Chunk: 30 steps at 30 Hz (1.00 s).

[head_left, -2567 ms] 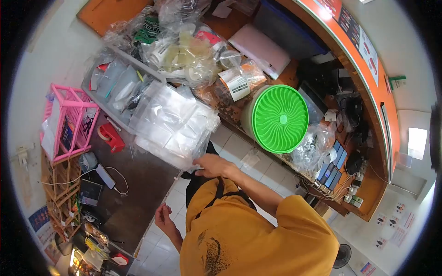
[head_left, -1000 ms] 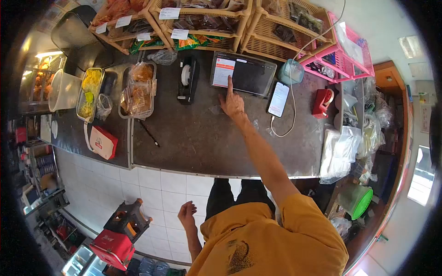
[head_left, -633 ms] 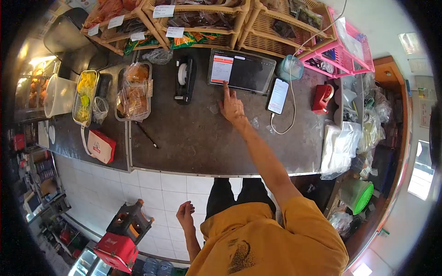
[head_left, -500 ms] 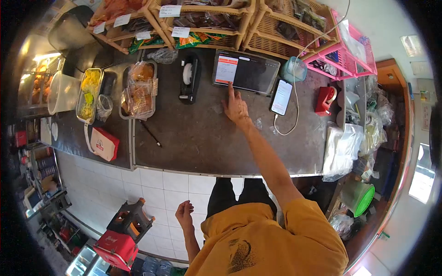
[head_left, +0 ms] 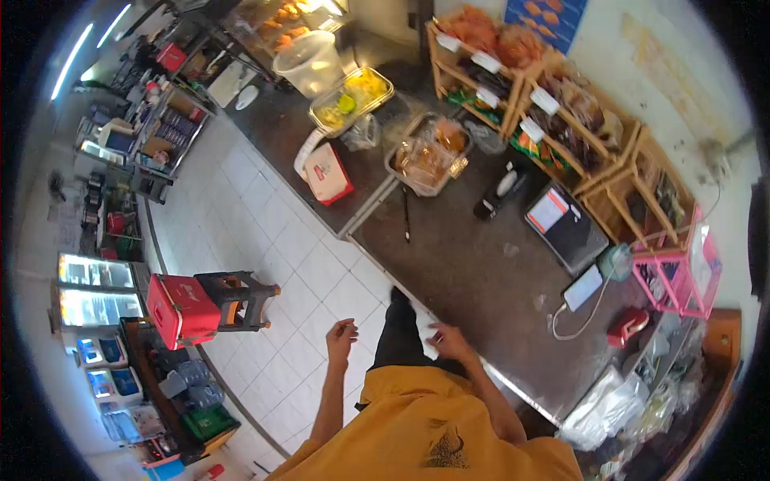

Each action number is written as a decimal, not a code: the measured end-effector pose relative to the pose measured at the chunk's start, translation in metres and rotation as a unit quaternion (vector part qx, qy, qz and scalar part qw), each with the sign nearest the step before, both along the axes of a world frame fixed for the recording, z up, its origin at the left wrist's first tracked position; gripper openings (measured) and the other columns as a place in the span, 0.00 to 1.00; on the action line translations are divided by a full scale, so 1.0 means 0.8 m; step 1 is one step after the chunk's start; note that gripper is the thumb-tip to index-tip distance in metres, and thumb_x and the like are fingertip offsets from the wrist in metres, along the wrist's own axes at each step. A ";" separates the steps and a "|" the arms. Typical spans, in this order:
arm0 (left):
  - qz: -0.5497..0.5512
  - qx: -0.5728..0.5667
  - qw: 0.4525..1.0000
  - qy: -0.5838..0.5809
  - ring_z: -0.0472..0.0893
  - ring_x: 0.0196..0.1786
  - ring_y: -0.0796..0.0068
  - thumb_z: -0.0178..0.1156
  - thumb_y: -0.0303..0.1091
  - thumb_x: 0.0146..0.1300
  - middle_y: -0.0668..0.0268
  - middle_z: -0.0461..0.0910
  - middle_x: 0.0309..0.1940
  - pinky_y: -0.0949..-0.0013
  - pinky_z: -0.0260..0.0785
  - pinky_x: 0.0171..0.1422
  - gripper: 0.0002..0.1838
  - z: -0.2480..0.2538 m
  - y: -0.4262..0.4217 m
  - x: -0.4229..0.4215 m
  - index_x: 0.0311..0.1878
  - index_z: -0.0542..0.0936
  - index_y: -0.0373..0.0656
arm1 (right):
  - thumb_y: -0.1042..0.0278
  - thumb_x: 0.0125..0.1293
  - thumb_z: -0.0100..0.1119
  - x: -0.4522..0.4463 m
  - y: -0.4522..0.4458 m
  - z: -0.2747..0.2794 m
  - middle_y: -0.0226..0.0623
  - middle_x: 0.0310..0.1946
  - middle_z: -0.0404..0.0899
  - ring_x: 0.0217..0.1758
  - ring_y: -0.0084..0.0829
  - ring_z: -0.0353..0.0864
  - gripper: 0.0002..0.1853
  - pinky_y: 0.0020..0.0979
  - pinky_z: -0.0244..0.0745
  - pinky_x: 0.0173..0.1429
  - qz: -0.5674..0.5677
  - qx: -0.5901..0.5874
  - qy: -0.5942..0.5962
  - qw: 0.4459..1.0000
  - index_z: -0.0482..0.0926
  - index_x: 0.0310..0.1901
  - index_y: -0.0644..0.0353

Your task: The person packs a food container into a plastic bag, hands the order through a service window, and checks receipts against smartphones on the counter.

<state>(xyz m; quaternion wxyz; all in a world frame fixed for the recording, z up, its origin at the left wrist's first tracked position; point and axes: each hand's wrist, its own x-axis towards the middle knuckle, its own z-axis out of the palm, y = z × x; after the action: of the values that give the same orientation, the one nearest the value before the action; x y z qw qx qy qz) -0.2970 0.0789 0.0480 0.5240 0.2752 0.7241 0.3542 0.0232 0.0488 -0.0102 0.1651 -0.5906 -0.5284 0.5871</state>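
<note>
My left hand [head_left: 342,340] hangs over the white tiled floor in front of my body, its fingers loosely bent and apart, with nothing in it. Near the counter's front edge, my right hand [head_left: 452,345] is also free of any object, its fingers loosely spread. The tablet [head_left: 566,227] lies on the dark counter [head_left: 481,264] beyond my right hand, its screen showing a white and orange panel. Beside it is a white-screened phone [head_left: 583,288] on a white cable. A black pen-like stick [head_left: 407,216] and a black stapler-like tool [head_left: 499,192] lie further left.
Plastic-covered food fills a tray [head_left: 393,167], near a tray of yellow food [head_left: 322,116] and a red-and-white box [head_left: 329,172]. Wooden racks [head_left: 597,180] and a pink basket [head_left: 682,276] line the back. A red cooler box [head_left: 183,311] sits by a black stool [head_left: 241,301] on the floor.
My right hand has left the tablet screen and drawn back to the counter's front edge. The view has turned left, showing more floor and shelves. My left hand stays low and free.
</note>
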 end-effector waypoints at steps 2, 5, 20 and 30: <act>-0.015 0.039 0.999 0.026 0.81 0.37 0.79 0.59 0.29 0.67 0.67 0.84 0.37 0.74 0.73 0.39 0.13 -0.020 0.066 -0.038 0.53 0.82 0.40 | 0.56 0.59 0.72 -0.026 0.046 0.019 0.45 0.38 0.88 0.40 0.42 0.88 0.31 0.40 0.81 0.49 0.049 0.035 -0.028 0.998 0.76 0.63 0.58; -0.073 0.149 0.978 0.124 0.82 0.41 0.73 0.59 0.29 0.67 0.66 0.84 0.38 0.70 0.74 0.47 0.17 -0.043 0.239 -0.101 0.58 0.78 0.37 | 0.54 0.58 0.72 -0.080 0.160 0.058 0.47 0.42 0.85 0.46 0.47 0.84 0.37 0.43 0.78 0.55 0.023 0.124 -0.115 0.985 0.71 0.66 0.62; -0.207 0.233 0.940 0.137 0.75 0.33 0.82 0.62 0.27 0.65 0.70 0.79 0.28 0.73 0.69 0.37 0.05 -0.112 0.684 -0.244 0.40 0.82 0.36 | 0.42 0.54 0.69 -0.426 0.644 -0.025 0.61 0.79 0.38 0.81 0.66 0.40 0.53 0.74 0.45 0.72 -0.130 0.246 -0.360 0.891 0.56 0.77 0.59; -0.075 0.251 0.932 0.250 0.80 0.44 0.63 0.58 0.40 0.75 0.52 0.81 0.43 0.60 0.75 0.50 0.18 -0.020 0.524 -0.212 0.49 0.77 0.29 | 0.53 0.36 0.75 -0.330 0.556 0.076 0.55 0.53 0.68 0.57 0.53 0.69 0.63 0.52 0.67 0.56 -0.107 0.168 -0.224 0.954 0.53 0.77 0.63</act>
<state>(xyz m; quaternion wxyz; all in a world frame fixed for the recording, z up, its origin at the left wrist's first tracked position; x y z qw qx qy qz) -0.4664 0.4983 0.0322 0.2649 0.5311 0.6963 0.4036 -0.2410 0.4932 0.0504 0.2005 -0.7240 -0.5766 0.3213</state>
